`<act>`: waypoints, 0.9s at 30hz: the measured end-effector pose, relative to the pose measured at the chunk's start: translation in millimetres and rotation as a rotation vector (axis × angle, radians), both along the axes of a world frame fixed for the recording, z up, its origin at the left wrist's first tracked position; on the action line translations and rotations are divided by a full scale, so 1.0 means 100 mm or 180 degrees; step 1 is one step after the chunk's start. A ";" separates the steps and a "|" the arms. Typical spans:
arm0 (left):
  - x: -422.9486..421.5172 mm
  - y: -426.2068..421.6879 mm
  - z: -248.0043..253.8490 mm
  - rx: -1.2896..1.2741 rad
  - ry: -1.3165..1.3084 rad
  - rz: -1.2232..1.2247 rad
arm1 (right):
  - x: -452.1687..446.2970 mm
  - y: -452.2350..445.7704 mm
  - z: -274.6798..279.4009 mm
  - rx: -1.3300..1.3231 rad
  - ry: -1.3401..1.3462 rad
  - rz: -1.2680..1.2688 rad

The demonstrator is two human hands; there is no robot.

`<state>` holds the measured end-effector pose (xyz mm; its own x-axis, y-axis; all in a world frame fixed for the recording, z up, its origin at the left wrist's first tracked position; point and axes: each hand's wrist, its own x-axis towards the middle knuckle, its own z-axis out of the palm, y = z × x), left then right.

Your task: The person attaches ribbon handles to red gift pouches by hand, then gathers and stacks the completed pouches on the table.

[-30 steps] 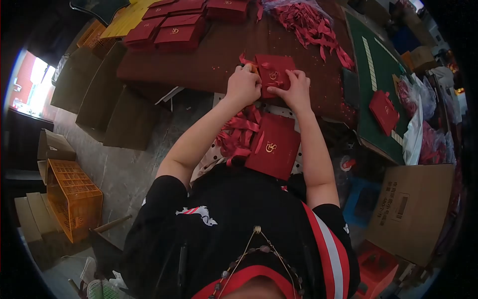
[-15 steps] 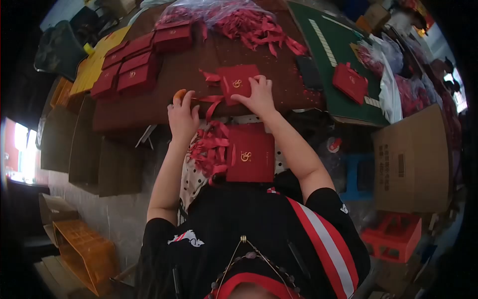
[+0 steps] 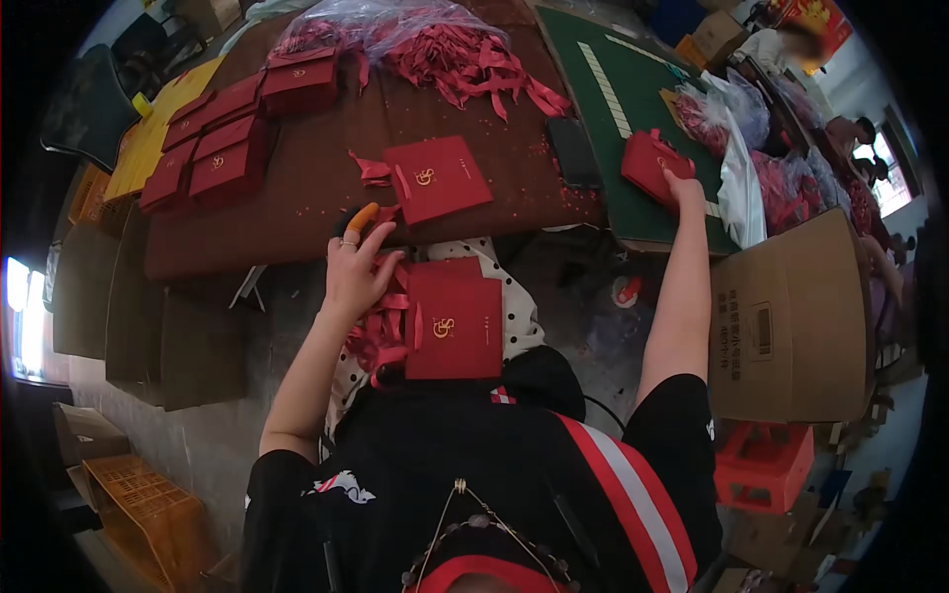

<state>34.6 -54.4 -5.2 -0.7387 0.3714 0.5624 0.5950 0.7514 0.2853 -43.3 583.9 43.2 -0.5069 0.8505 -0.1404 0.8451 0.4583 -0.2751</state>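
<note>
My left hand (image 3: 358, 272) is raised at the near edge of the brown-covered table (image 3: 326, 222), fingers apart, an orange cover on one finger. Just beyond it lies a flat red bag (image 3: 438, 179) with a gold logo and a ribbon at its left. Over on the green board (image 3: 593, 148), my right hand (image 3: 682, 188) touches the near side of a red pouch-like bag (image 3: 652, 161); its fingertips are partly hidden. On my lap rests another red bag (image 3: 465, 331), beside a bunch of red ribbons (image 3: 376, 331).
Stacked red bags (image 3: 222, 158) stand at the table's left, and a plastic bag of ribbons (image 3: 445, 49) at its far side. A dark flat object (image 3: 573, 153) lies near the green board. A cardboard box (image 3: 791, 326) stands at right, above a red stool (image 3: 761, 469). Other people are at far right.
My right hand has left the flat red bag on the table and reached right to the bag on the green board. My left hand has come off the bag and its ribbon.
</note>
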 end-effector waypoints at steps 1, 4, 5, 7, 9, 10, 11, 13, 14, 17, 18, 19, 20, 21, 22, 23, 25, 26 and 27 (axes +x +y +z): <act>0.01 0.00 -0.01 0.0031 0.0088 0.0011 | 0.00 0.00 0.02 -0.0001 -0.0002 0.0016; 0.01 -0.07 -0.06 -0.0023 0.0058 0.0162 | -0.14 0.17 -0.02 0.0013 -0.0293 0.0283; 0.03 -0.10 -0.09 -0.0112 -0.0072 0.0268 | -0.31 0.48 -0.21 -0.0119 -0.0053 0.0418; 0.02 -0.13 -0.11 -0.0107 -0.0090 0.0286 | -0.40 0.42 -0.21 -0.0401 0.0187 0.0254; -0.03 -0.13 -0.10 -0.0076 -0.0083 0.0298 | -0.25 0.30 -0.14 -0.1284 0.0673 0.0298; -0.05 -0.12 -0.07 -0.0011 -0.0080 0.0264 | -0.20 0.29 -0.15 -0.2149 0.1166 0.0336; -0.06 -0.10 -0.04 0.0056 -0.0077 0.0233 | -0.21 0.27 -0.14 -0.2151 0.1153 0.0342; -0.11 -0.07 0.02 0.0114 0.0042 0.0193 | -0.29 0.46 -0.26 -0.2742 0.1439 0.0029; -0.14 -0.04 0.03 0.0171 0.0168 0.0148 | -0.31 0.52 -0.34 -0.2727 0.1417 0.0052; -0.22 0.00 0.04 0.0192 0.0222 0.0076 | -0.24 0.50 -0.41 -0.2592 0.1867 0.0145; -0.25 0.01 0.05 0.0227 0.0244 0.0024 | -0.16 0.47 -0.35 -0.2527 0.2154 0.0236; -0.28 0.01 0.04 0.0212 0.0167 0.0072 | -0.13 0.46 -0.34 -0.2474 0.2429 0.0339; -0.31 0.01 0.02 0.0195 0.0084 0.0141 | -0.11 0.45 -0.31 -0.2570 0.2927 0.0404; -0.34 0.02 0.06 0.0221 0.0058 0.0182 | -0.09 0.34 -0.21 -0.2459 0.3309 0.0233; -0.39 0.02 0.09 0.0313 0.0069 0.0239 | -0.07 0.24 -0.05 -0.2347 0.3688 0.0065; -0.43 0.02 0.12 0.0412 0.0087 0.0289 | -0.05 0.16 0.04 -0.2401 0.4152 0.0576; -0.50 0.02 0.19 0.0497 -0.0102 0.0438 | -0.04 0.03 0.24 -0.2767 0.4630 0.1045; -0.54 0.03 0.21 0.0607 -0.0142 0.0481 | -0.02 -0.03 0.37 -0.3083 0.4636 0.0988; -0.59 0.04 0.23 0.0714 -0.0178 0.0506 | 0.06 -0.42 0.59 -0.3414 0.4655 0.1055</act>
